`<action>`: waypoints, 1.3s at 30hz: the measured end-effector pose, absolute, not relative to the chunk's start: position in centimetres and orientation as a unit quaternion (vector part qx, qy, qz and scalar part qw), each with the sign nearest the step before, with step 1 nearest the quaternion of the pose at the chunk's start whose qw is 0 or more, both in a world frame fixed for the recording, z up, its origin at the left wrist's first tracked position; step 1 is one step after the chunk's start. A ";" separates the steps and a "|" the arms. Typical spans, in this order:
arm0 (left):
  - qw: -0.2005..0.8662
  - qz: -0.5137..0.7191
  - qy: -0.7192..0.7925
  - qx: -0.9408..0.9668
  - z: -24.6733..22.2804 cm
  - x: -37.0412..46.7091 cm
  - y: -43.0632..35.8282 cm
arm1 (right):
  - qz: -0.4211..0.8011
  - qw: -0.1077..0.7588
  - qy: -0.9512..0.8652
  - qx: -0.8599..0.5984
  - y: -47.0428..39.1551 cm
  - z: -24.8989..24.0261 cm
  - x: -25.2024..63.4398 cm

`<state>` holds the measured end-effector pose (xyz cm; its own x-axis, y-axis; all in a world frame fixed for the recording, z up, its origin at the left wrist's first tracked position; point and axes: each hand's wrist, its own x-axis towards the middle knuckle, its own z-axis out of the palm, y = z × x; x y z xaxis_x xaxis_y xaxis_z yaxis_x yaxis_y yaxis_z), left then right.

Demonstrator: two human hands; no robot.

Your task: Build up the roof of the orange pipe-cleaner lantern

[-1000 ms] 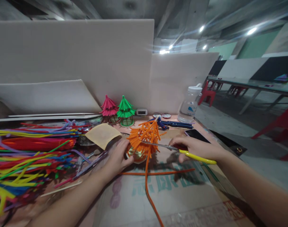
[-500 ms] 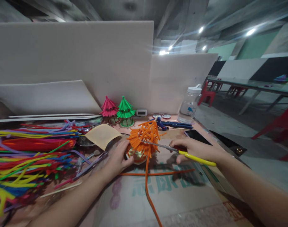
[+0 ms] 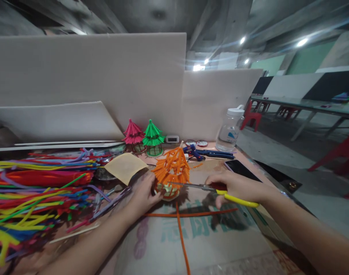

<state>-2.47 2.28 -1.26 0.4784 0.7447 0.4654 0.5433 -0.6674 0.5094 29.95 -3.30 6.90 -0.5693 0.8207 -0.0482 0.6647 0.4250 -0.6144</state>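
Note:
A small orange pipe-cleaner pavilion [image 3: 174,166] with a fringed, cone-shaped roof stands tilted in front of me. My left hand [image 3: 144,194] grips its pale lower part from the left, thumb and fingers closed around the edge. In my right hand [image 3: 234,187] is a pair of scissors [image 3: 240,200] with yellow handles. Their blades point left and reach the lower fringe of the roof; whether the blades are apart is too small to tell. Below the pavilion, one orange pipe cleaner [image 3: 182,238] runs toward me and crosses another orange one [image 3: 160,215] lying sideways.
Many coloured pipe cleaners [image 3: 42,191] are heaped at left beside a tan paper square [image 3: 125,168]. Behind stand a pink pavilion [image 3: 133,133], a green pavilion [image 3: 153,135] and a small digital clock [image 3: 172,139]. A glue gun [image 3: 196,152], water bottle [image 3: 228,130] and phone [image 3: 241,170] sit at right.
The scissors have dropped slightly, to the lower fringe. The pavilion has shifted a little left. The long orange pipe cleaner that hung over its front now shows only below its base.

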 end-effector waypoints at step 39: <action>0.150 0.356 0.407 0.827 -3.1 -3.3 3.1 | 0.012 0.226 -0.782 -0.581 0.7 -2.7 29.5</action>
